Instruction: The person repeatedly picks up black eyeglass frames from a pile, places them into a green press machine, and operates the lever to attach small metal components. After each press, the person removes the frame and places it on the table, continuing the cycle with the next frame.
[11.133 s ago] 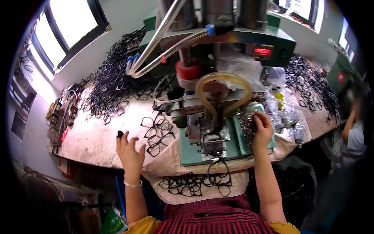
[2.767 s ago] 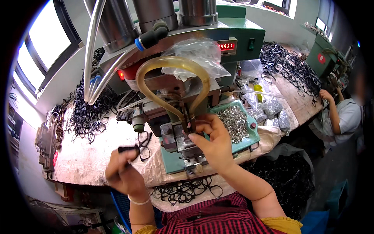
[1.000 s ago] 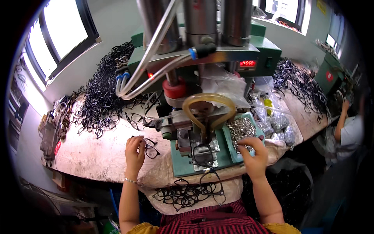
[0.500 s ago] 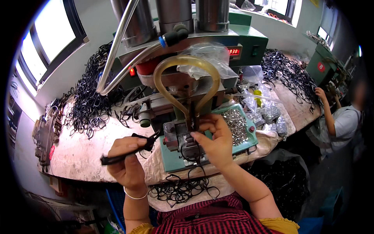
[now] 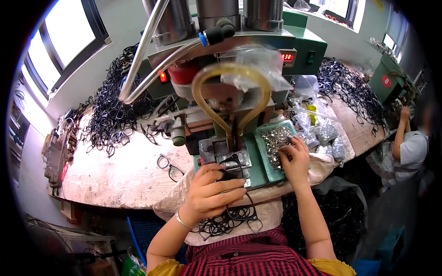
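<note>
My left hand (image 5: pixel 212 192) grips a black eyeglass frame front (image 5: pixel 232 166) and presses it onto the metal fixture (image 5: pixel 225 154) at the base of the green press machine (image 5: pixel 239 69). My right hand (image 5: pixel 294 158) rests with spread fingers on a green tray (image 5: pixel 262 152) filled with small shiny metal parts (image 5: pixel 276 140). Whether its fingers pinch a part, I cannot tell. Several finished black frames (image 5: pixel 225 221) lie on the cloth in my lap.
A big heap of black frames (image 5: pixel 113 115) covers the bench at left, one loose frame (image 5: pixel 169 166) lies near my left hand, and another heap (image 5: pixel 350 89) is at right. Clear bags of parts (image 5: pixel 324 138) sit beside the tray. Another person (image 5: pixel 407 147) works at far right.
My left hand has brought the frame from the left of the fixture onto it. My right hand has moved from the fixture back to the tray of metal parts.
</note>
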A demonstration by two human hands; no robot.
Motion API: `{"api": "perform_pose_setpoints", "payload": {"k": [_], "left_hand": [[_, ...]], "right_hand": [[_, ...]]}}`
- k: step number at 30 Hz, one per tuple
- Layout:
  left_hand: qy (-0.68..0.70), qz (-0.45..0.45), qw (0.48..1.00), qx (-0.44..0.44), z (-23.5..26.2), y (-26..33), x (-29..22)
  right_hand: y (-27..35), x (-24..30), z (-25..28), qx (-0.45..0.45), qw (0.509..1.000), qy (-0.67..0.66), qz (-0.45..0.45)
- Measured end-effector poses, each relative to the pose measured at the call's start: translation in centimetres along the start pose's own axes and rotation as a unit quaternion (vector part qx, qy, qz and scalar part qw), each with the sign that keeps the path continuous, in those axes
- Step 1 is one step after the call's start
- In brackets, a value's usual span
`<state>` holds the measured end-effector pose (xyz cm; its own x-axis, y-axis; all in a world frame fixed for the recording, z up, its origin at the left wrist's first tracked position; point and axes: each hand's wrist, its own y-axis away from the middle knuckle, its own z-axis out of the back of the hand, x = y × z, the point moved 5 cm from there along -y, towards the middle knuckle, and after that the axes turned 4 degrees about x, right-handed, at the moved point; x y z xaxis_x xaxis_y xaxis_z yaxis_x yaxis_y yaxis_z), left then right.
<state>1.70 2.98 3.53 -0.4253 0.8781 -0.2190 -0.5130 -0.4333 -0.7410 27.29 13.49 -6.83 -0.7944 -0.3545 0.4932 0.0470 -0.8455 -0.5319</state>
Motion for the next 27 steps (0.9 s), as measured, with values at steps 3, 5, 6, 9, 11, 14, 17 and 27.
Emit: {"api": "perform_pose_setpoints", "payload": {"k": [3, 5, 6, 9, 11, 14, 17, 27], "left_hand": [[0.008, 0.007, 1.0, -0.012, 0.0, 0.1, 0.0], [0.006, 0.016, 1.0, -0.017, 0.0, 0.1, -0.1], [0.006, 0.021, 1.0, -0.018, 0.0, 0.1, -0.2], [-0.042, 0.074, 0.996, -0.008, 0.0, 1.9, -1.6], [-0.119, 0.102, 0.987, -0.035, 1.3, 4.5, -3.0], [-0.266, 0.215, 0.932, -0.117, 4.7, 10.8, -1.5], [-0.308, 0.382, 0.871, -0.038, 6.1, 13.0, 4.6], [-0.338, 0.431, 0.836, -0.029, 9.8, 16.9, 26.4]], "right_hand": [[-1.0, 1.7, -0.9, -0.015, 0.999, -0.006, 0.046], [-2.6, 4.0, -1.8, 0.007, 0.995, 0.006, 0.103], [-3.2, 5.0, -2.2, 0.02, 0.991, 0.013, 0.13], [-3.3, 3.6, -3.3, 0.031, 0.99, 0.092, 0.105], [-2.3, 2.9, -2.3, 0.034, 0.992, 0.067, 0.105], [1.0, -2.2, 1.5, -0.051, 0.98, -0.157, -0.108], [3.0, -5.1, 2.5, -0.128, 0.871, -0.42, -0.221], [-1.5, 0.7, -3.2, -0.066, 0.878, -0.442, -0.17]]}}
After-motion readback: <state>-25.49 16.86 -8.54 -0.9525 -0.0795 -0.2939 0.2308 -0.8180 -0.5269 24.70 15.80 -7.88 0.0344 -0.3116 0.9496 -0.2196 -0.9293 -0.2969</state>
